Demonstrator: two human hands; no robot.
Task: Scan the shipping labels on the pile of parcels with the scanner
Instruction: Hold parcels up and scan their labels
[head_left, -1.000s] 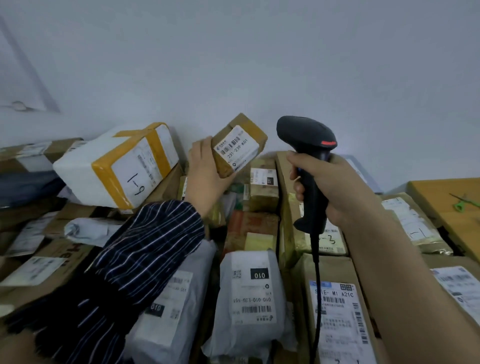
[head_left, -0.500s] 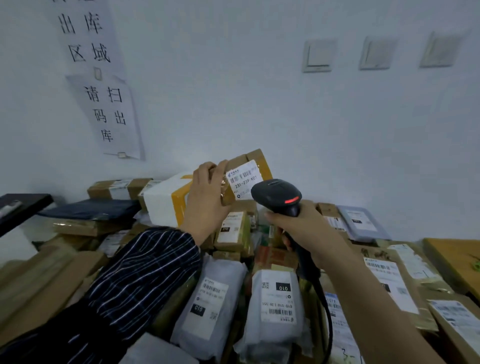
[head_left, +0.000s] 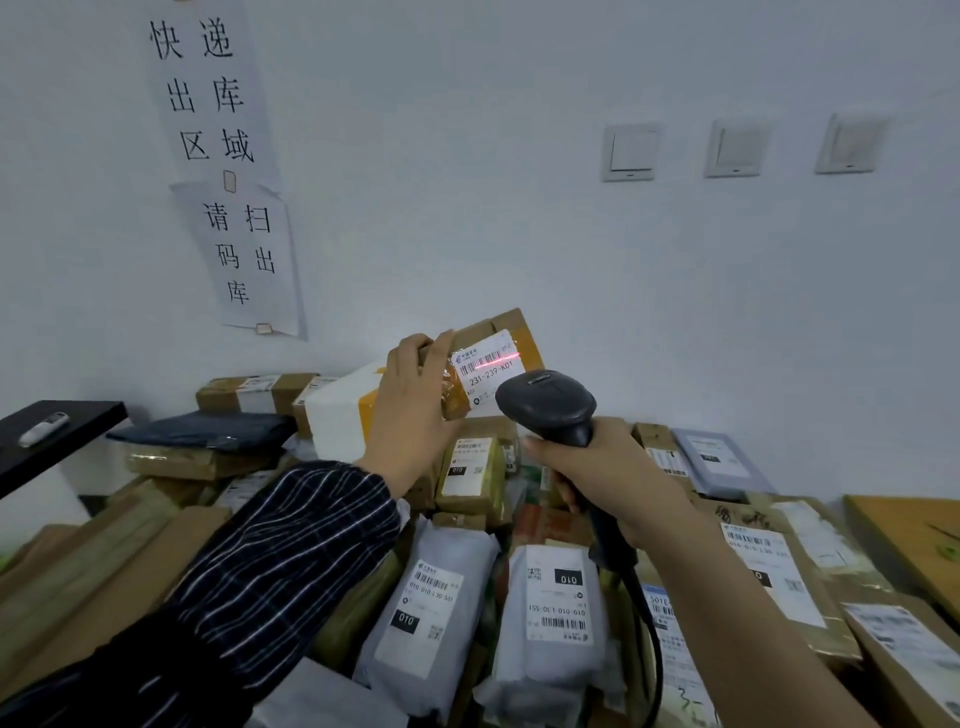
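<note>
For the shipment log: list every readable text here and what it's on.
"快递出库区域": upper wall sheet.
"请扫码出库": lower wall sheet.
"231-239-K01": label on the held box.
"010": left grey bag and right grey bag.
Everything else: too blurred or small.

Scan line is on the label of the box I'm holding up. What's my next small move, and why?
Probably swing the scanner slightly left. Its red line lies on the right part of the barcode on the small cardboard box in the left hand, and seems to miss the left bars.
</note>
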